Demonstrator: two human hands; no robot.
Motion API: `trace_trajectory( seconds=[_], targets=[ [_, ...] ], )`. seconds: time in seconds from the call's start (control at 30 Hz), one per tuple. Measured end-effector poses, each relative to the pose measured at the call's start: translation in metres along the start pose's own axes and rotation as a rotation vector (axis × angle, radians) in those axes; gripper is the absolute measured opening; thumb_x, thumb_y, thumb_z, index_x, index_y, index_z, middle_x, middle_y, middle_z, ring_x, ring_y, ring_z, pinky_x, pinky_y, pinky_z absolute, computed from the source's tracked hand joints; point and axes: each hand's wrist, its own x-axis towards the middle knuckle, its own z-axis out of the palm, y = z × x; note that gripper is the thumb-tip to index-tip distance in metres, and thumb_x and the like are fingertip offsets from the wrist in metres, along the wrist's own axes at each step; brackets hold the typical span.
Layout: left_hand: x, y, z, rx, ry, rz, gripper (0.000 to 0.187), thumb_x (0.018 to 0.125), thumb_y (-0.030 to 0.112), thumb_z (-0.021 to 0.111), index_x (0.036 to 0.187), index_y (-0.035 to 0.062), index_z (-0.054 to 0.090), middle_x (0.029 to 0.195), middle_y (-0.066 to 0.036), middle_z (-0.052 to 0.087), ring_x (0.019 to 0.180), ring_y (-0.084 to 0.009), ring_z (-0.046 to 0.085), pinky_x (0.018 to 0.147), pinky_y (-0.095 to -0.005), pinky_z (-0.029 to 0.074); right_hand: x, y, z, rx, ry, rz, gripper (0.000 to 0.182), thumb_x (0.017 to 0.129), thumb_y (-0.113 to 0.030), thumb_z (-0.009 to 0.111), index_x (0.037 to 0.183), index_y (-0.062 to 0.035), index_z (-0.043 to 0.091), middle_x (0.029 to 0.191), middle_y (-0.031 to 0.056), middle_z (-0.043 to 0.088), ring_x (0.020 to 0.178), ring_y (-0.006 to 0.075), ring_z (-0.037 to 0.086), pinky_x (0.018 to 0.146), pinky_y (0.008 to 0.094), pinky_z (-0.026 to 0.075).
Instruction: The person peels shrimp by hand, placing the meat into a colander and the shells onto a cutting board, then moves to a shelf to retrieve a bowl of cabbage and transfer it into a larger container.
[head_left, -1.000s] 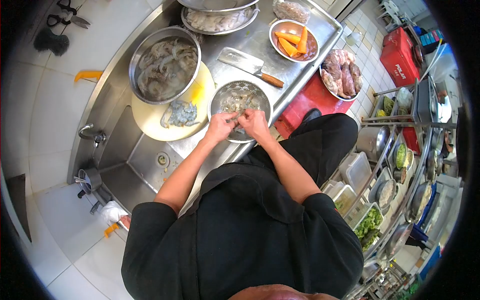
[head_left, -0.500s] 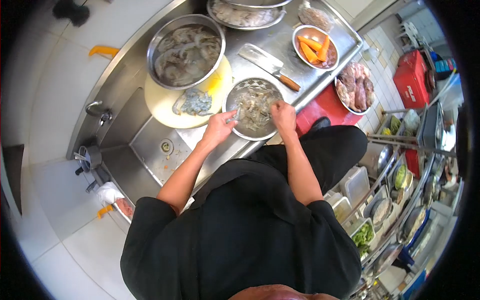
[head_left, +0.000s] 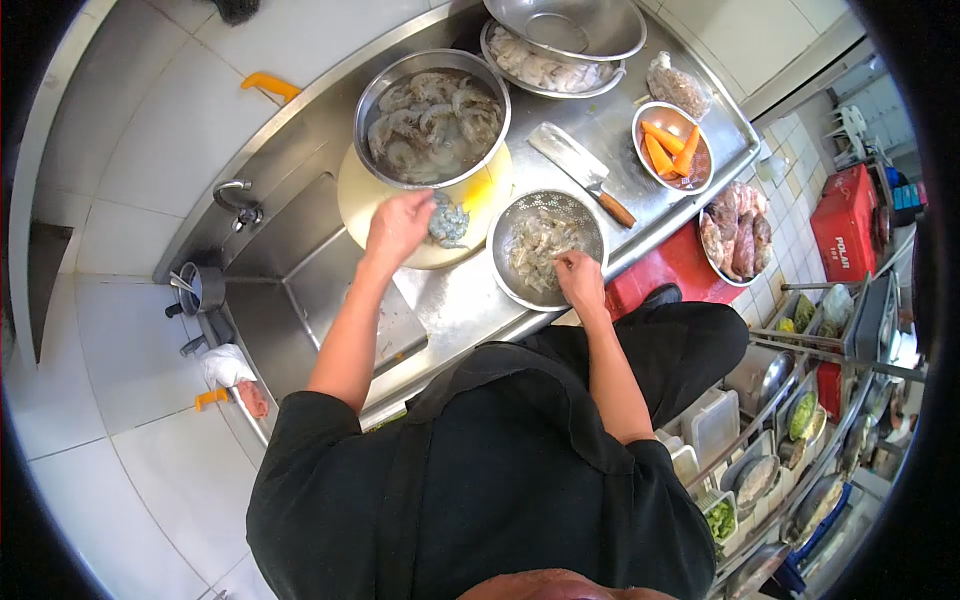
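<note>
A perforated metal colander holds greyish shrimp shells. My right hand is over its right side, fingers pinched together; whatever they hold is too small to name. Left of the colander, a round cream cutting board bears a small pile of bluish peeled shrimp. At the pile's left edge is my left hand, its fingers bent and partly hidden. Behind, a steel bowl of whole shrimp in liquid rests partly over the board.
A cleaver lies right of the big bowl. Beyond it are a bowl of carrots, a plastic bag and stacked steel bowls. Meat fills a bowl at the right. The sink is at the left.
My left hand has moved from the colander's left rim to the shrimp pile on the board. My right hand stays at the colander's right side. The whole view has shifted.
</note>
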Motion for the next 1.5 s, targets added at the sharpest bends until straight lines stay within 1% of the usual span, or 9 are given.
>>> trace_trajectory(
  seconds=[0.2, 0.43, 0.53, 0.63, 0.83, 0.93, 1.17, 1.37, 1.5],
  targets=[
    [0.097, -0.041, -0.013, 0.354, 0.209, 0.135, 0.028, 0.082, 0.020, 0.063, 0.104, 0.0040, 0.068, 0.095, -0.020, 0.069, 0.089, -0.0383, 0.065, 0.080, -0.0445, 0.052, -0.003, 0.001, 0.003, 0.000, -0.066, -0.004, 0.019, 0.081, -0.016, 0.062, 0.093, -0.0038, 0.071, 0.090, 0.0227, 0.066, 0.087, 0.0399, 0.064, 0.080, 0.0439, 0.051],
    [0.137, -0.045, 0.009, 0.643, 0.052, -0.011, 0.024, 0.077, 0.010, 0.057, 0.099, 0.0019, 0.062, 0.094, -0.024, 0.067, 0.096, -0.0395, 0.064, 0.082, -0.0475, 0.052, -0.007, 0.006, 0.006, -0.025, -0.099, -0.071, 0.020, 0.081, -0.016, 0.063, 0.093, -0.0026, 0.071, 0.092, 0.0223, 0.066, 0.086, 0.0396, 0.064, 0.079, 0.0451, 0.050],
    [0.139, -0.047, 0.008, 0.516, 0.065, -0.077, 0.026, 0.078, 0.011, 0.056, 0.100, 0.0014, 0.065, 0.098, -0.024, 0.067, 0.095, -0.0409, 0.064, 0.082, -0.0483, 0.052, -0.007, 0.006, 0.006, -0.020, -0.128, -0.073, 0.020, 0.081, -0.016, 0.063, 0.092, -0.0023, 0.070, 0.091, 0.0226, 0.066, 0.086, 0.0400, 0.064, 0.079, 0.0451, 0.050],
    [0.140, -0.059, -0.004, 0.319, 0.054, 0.125, 0.027, 0.079, 0.012, 0.061, 0.103, 0.0016, 0.068, 0.100, -0.024, 0.067, 0.090, -0.0369, 0.067, 0.081, -0.0433, 0.052, -0.007, 0.005, 0.006, 0.029, -0.090, -0.078, 0.020, 0.081, -0.016, 0.063, 0.092, -0.0019, 0.070, 0.091, 0.0231, 0.066, 0.085, 0.0397, 0.064, 0.078, 0.0437, 0.051],
    [0.082, 0.007, -0.028, -0.550, 0.060, 0.030, 0.027, 0.082, 0.006, 0.068, 0.108, -0.0005, 0.068, 0.091, -0.007, 0.071, 0.079, -0.0100, 0.063, 0.073, -0.0242, 0.049, 0.000, -0.019, -0.001, 0.324, -0.023, 0.028, 0.025, 0.083, -0.017, 0.065, 0.098, 0.0007, 0.069, 0.088, 0.0184, 0.070, 0.081, 0.0284, 0.069, 0.075, 0.0357, 0.053],
    [0.054, 0.037, -0.016, -0.664, 0.046, 0.056, 0.024, 0.085, 0.004, 0.065, 0.108, -0.0014, 0.068, 0.089, -0.002, 0.069, 0.079, -0.0061, 0.060, 0.072, -0.0219, 0.048, 0.004, -0.033, 0.001, 0.556, 0.036, 0.006, 0.030, 0.083, -0.017, 0.067, 0.105, 0.0018, 0.067, 0.092, 0.0145, 0.070, 0.083, 0.0223, 0.068, 0.077, 0.0334, 0.053],
    [0.007, 0.054, 0.086, -0.612, -0.214, 0.103, 0.023, 0.085, 0.008, 0.063, 0.105, -0.0010, 0.069, 0.086, -0.006, 0.070, 0.078, -0.0088, 0.061, 0.072, -0.0248, 0.049, 0.009, -0.075, -0.006, 0.485, 0.180, -0.291, 0.035, 0.082, -0.019, 0.069, 0.109, 0.0019, 0.065, 0.102, 0.0173, 0.068, 0.093, 0.0296, 0.066, 0.085, 0.0354, 0.050],
    [-0.019, 0.053, 0.127, -0.503, -0.271, 0.166, 0.024, 0.086, 0.008, 0.062, 0.106, -0.0024, 0.068, 0.086, -0.005, 0.070, 0.080, -0.0096, 0.061, 0.075, -0.0249, 0.048, 0.000, -0.042, 0.006, 0.405, -0.031, -0.016, 0.031, 0.084, -0.019, 0.067, 0.106, 0.0021, 0.066, 0.097, 0.0232, 0.066, 0.095, 0.0372, 0.063, 0.081, 0.0402, 0.049],
    [-0.015, 0.039, 0.131, -0.431, -0.402, 0.027, 0.025, 0.086, 0.010, 0.062, 0.107, -0.0011, 0.069, 0.081, -0.005, 0.070, 0.075, -0.0093, 0.060, 0.072, -0.0246, 0.048, -0.002, -0.039, 0.001, 0.262, -0.061, -0.097, 0.026, 0.082, -0.017, 0.066, 0.102, -0.0007, 0.068, 0.094, 0.0210, 0.067, 0.095, 0.0342, 0.064, 0.085, 0.0401, 0.047]
  ],
)
